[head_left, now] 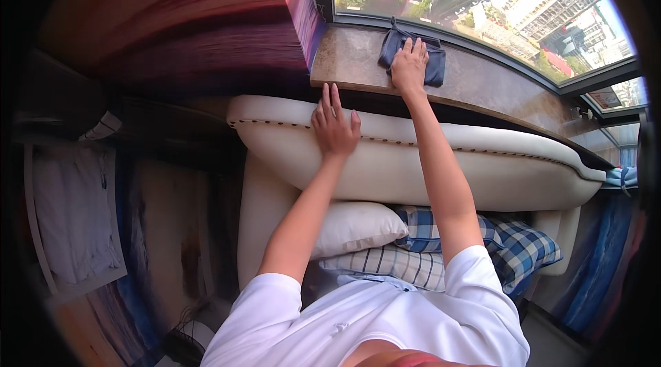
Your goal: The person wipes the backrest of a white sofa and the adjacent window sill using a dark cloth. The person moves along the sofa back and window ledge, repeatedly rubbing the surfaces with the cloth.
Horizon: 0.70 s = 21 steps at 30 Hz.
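On the stone windowsill [485, 75] lies a folded dark blue cloth [435, 68], with a loop of it touching the window frame. My right hand [410, 65] presses down on this cloth, hiding its middle. My left hand [335, 127] rests palm down on the padded top of a cream upholstered sofa back [289, 145]. Its fingertips reach to the sill's front edge, thumb spread to the side, with nothing held.
A window frame [496, 52] borders the sill's far side. The painted wall [206, 26] meets its left end. Below my arms, a white pillow [356, 227], a striped cushion [382, 263] and blue checked cushions [532, 248] lie on the sofa. A dark gap separates sofa and sill.
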Each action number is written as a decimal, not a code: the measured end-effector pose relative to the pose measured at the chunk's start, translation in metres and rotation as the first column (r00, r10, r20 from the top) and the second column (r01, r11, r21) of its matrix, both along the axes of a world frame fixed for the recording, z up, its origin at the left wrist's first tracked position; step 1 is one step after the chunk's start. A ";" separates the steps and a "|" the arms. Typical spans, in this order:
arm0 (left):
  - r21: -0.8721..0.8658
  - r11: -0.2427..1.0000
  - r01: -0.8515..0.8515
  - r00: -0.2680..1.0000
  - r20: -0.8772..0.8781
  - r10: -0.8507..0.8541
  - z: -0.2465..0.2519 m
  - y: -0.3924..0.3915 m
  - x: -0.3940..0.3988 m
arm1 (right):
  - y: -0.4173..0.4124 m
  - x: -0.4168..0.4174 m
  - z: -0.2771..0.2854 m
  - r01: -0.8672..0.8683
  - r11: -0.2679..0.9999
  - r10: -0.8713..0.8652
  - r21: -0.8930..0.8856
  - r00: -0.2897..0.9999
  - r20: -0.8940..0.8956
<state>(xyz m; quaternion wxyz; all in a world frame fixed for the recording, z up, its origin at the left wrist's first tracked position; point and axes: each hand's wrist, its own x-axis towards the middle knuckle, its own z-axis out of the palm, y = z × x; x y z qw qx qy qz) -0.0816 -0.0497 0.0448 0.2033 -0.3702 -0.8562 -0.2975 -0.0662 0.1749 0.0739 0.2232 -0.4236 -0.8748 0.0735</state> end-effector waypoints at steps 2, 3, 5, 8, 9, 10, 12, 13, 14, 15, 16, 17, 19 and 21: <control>0.007 1.000 0.006 1.000 0.016 -0.006 -0.003 0.002 0.001 | -0.023 -0.031 0.002 -0.093 0.995 0.093 -0.020 0.995 0.025; 0.013 1.000 0.019 1.000 0.017 -0.019 -0.003 0.004 0.002 | -0.036 -0.049 -0.001 -0.143 0.990 0.143 0.008 0.989 0.048; 0.067 0.996 0.050 0.998 0.023 -0.052 -0.008 0.005 0.000 | -0.091 -0.089 0.010 -0.345 0.939 0.342 0.006 0.932 0.120; 0.061 0.997 0.037 0.999 0.016 -0.038 -0.011 -0.002 -0.002 | -0.092 -0.076 0.007 -0.322 0.947 0.322 -0.012 0.947 0.001; 0.053 0.998 0.026 1.000 0.011 -0.027 -0.010 -0.003 -0.002 | -0.081 -0.058 0.003 -0.280 0.960 0.281 0.016 0.959 -0.030; 0.046 0.999 0.015 1.000 0.007 -0.015 -0.009 -0.005 -0.002 | -0.068 -0.036 0.004 -0.194 0.980 0.194 0.035 0.981 0.004; 0.027 1.000 0.008 1.000 0.007 -0.008 -0.007 -0.004 -0.001 | -0.035 0.011 0.009 0.001 0.998 -0.005 0.063 0.998 0.063; 0.011 1.000 0.018 1.000 0.007 -0.018 -0.006 -0.004 0.001 | -0.026 0.029 0.011 0.117 0.991 -0.123 0.066 0.988 0.092; 0.006 1.000 0.023 1.000 0.009 -0.023 -0.004 -0.001 0.001 | -0.027 0.029 0.008 0.123 0.990 -0.129 0.068 0.986 0.103; -0.014 1.000 0.024 0.999 0.025 -0.024 -0.006 -0.001 0.004 | -0.031 0.026 0.008 0.140 0.988 -0.147 0.068 0.983 0.111; -0.027 0.999 0.027 0.999 0.032 -0.027 -0.007 0.001 0.004 | -0.036 0.019 0.011 0.160 0.984 -0.167 0.074 0.980 0.110; -0.036 0.999 0.038 0.999 0.035 -0.037 -0.006 0.005 0.002 | -0.051 0.002 0.006 0.067 0.993 -0.077 0.094 0.991 0.111; -0.071 0.997 0.013 1.000 0.018 -0.011 -0.011 0.003 -0.001 | -0.101 -0.041 0.003 -0.138 0.987 0.138 0.085 0.990 0.007; 0.004 1.000 -0.015 1.000 -0.020 0.016 -0.034 0.007 -0.010 | -0.137 -0.069 -0.002 -0.203 0.964 0.207 0.171 0.978 -0.003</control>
